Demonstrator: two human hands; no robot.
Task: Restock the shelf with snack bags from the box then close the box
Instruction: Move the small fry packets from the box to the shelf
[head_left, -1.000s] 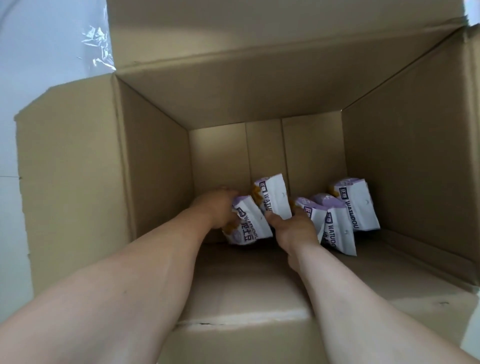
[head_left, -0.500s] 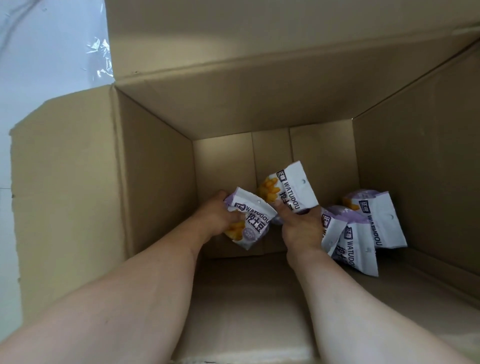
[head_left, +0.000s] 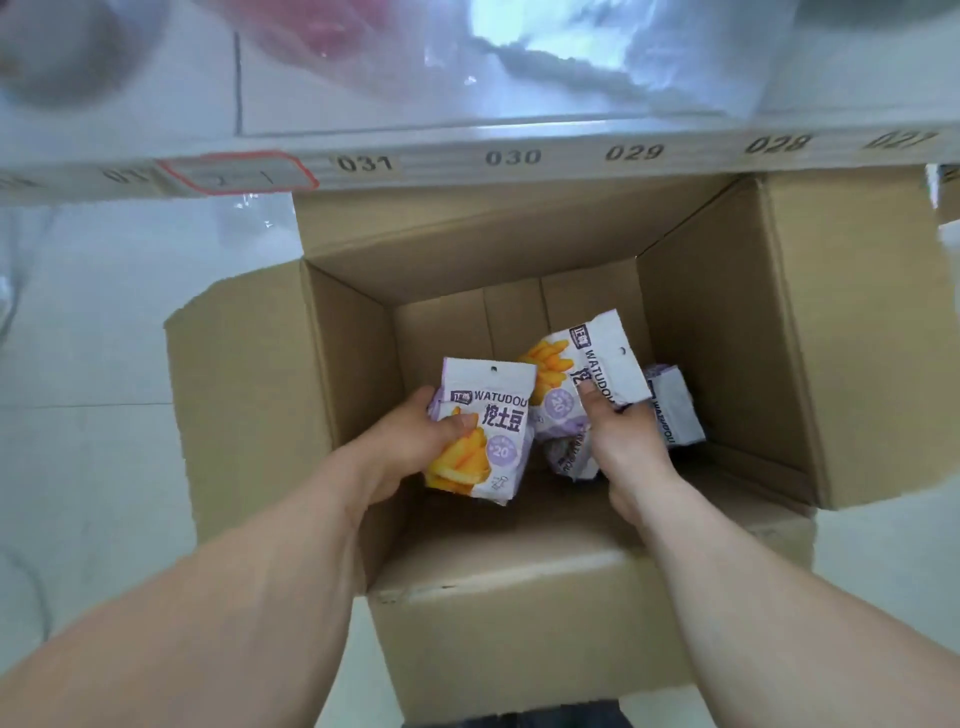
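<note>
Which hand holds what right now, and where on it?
Left hand grips a snack bag by its left edge, thumb across the front. Right hand holds a second bag near its middle; it may hold more bags underneath, unclear.

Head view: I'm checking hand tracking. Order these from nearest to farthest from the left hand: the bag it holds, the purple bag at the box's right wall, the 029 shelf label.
1. Bag in the left hand, gripped by left hand.
2. Purple bag, right, low in the box.
3. 029 label, up on the shelf edge.
</note>
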